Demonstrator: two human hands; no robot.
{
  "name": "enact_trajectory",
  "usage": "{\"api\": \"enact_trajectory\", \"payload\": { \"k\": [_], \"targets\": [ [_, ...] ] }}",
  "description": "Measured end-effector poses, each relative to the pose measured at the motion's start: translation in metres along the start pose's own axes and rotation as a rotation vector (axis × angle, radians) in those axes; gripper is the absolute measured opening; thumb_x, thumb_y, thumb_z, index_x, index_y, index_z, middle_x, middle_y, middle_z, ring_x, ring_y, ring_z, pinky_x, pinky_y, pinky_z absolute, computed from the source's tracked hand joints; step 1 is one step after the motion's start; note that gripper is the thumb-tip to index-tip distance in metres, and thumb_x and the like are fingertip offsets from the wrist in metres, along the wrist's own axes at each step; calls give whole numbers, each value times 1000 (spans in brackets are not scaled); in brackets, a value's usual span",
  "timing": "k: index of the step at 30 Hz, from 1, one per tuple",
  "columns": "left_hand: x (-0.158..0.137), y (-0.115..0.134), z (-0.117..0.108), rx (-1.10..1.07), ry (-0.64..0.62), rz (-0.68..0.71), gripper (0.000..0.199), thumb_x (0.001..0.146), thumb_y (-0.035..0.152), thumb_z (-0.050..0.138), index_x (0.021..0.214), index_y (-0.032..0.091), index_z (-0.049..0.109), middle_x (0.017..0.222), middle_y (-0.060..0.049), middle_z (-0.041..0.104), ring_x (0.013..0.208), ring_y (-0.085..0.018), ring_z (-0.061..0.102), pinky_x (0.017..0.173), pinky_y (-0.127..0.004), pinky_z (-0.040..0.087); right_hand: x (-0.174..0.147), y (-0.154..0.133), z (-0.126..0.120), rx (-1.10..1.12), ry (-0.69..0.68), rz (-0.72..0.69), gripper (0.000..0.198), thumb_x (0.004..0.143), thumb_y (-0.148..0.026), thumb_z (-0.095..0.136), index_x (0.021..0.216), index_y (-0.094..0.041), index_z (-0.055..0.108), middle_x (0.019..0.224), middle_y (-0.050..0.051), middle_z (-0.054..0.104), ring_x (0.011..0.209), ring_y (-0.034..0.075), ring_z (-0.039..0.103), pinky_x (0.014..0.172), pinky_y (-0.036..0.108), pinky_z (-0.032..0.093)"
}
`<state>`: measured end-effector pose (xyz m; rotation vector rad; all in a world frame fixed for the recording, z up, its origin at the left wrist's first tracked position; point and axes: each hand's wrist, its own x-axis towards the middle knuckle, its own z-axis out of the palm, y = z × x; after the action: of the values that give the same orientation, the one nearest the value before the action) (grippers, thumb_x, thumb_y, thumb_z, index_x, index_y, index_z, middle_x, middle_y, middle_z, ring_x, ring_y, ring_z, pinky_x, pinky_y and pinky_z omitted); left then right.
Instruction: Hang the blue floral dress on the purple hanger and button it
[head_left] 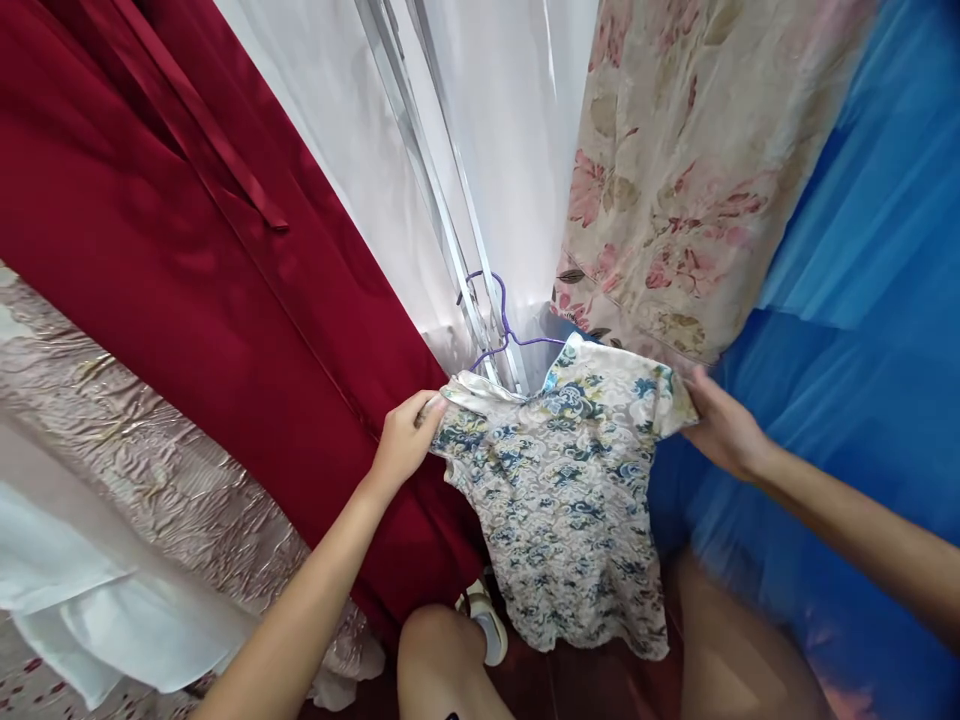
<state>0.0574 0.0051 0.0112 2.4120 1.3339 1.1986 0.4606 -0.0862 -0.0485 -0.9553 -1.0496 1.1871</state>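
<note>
A short-sleeved shirt (570, 490) with a blue, green and cream pattern hangs on a purple hanger (504, 320). The hanger's hook reaches up in front of pale metal bars, and its lower part is hidden inside the shirt. At the left sleeve edge, my left hand (407, 435) pinches the fabric between thumb and fingers. My right hand (724, 420) grips the other sleeve's end, slightly blurred, with its fingers partly behind the cloth. Between both hands the shirt is spread out, its neckline at the top and its hem hanging down.
Long red fabric (247, 270) hangs on the left, beside a pinkish textured garment (172, 430). Behind the hanger are slanting metal bars (435, 170) and white cloth (517, 120). Floral fabric (667, 190) and blue tulle (870, 330) hang at right. A shoe (491, 625) shows below.
</note>
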Motion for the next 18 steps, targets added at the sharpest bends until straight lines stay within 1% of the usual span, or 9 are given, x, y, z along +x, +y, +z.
{"api": "enact_trajectory", "payload": {
  "k": [2, 3, 5, 7, 10, 14, 16, 17, 18],
  "targets": [
    [-2, 7, 2, 35, 42, 69, 28, 94, 37, 52, 104, 18, 70, 99, -5, 73, 90, -21, 66, 84, -27, 49, -3, -9, 2, -75, 68, -59, 37, 85, -62, 61, 94, -29, 74, 93, 7, 76, 99, 34, 66, 80, 39, 52],
    [-2, 11, 3, 44, 78, 95, 27, 95, 36, 52, 103, 18, 70, 99, -6, 73, 92, -21, 66, 85, -28, 49, -4, -14, 3, -113, 99, -102, 34, 84, -59, 64, 92, -28, 74, 92, 6, 76, 99, 33, 66, 82, 38, 52],
    [-2, 24, 3, 55, 150, 113, 26, 95, 36, 52, 102, 20, 71, 102, -6, 73, 96, -22, 67, 88, -29, 49, -1, -22, 6, -128, 171, -183, 34, 83, -59, 66, 89, -26, 73, 89, 6, 76, 97, 32, 66, 83, 37, 52],
    [0, 39, 2, 78, 192, 92, 25, 93, 38, 56, 105, 23, 72, 106, -3, 74, 98, -23, 68, 88, -30, 49, 5, -31, 9, -88, 250, -216, 36, 81, -60, 68, 90, -25, 71, 87, 6, 76, 92, 31, 68, 77, 36, 53],
    [7, 63, -2, 113, 182, 72, 25, 91, 40, 60, 110, 28, 72, 107, 0, 75, 98, -25, 70, 84, -31, 50, 17, -40, 9, -28, 350, -229, 39, 77, -62, 70, 94, -26, 70, 86, 7, 77, 84, 30, 70, 67, 35, 53],
    [18, 85, -5, 131, 139, 150, 26, 94, 38, 55, 112, 29, 72, 110, 0, 75, 101, -26, 69, 82, -32, 49, 25, -46, 4, 30, 466, -217, 43, 74, -60, 71, 102, -28, 69, 94, 9, 77, 85, 32, 70, 63, 37, 54],
    [18, 88, -4, 189, 145, 181, 26, 96, 40, 53, 111, 29, 71, 108, -1, 74, 98, -26, 68, 81, -32, 48, 12, -44, -1, -54, 486, -226, 50, 76, -66, 62, 112, -32, 68, 100, 8, 76, 87, 34, 70, 62, 41, 56],
    [17, 86, -2, 238, 157, 185, 25, 96, 41, 52, 107, 28, 70, 103, -2, 74, 95, -26, 67, 81, -33, 47, 0, -41, -3, -119, 485, -234, 53, 75, -67, 61, 116, -34, 67, 101, 8, 76, 88, 36, 71, 62, 44, 56],
    [14, 82, 1, 290, 172, 181, 26, 97, 42, 50, 102, 25, 70, 97, -4, 73, 93, -26, 65, 81, -34, 45, -17, -36, -5, -235, 443, -236, 55, 76, -70, 56, 120, -39, 65, 103, 7, 75, 89, 37, 71, 63, 47, 57]
  ]
}}
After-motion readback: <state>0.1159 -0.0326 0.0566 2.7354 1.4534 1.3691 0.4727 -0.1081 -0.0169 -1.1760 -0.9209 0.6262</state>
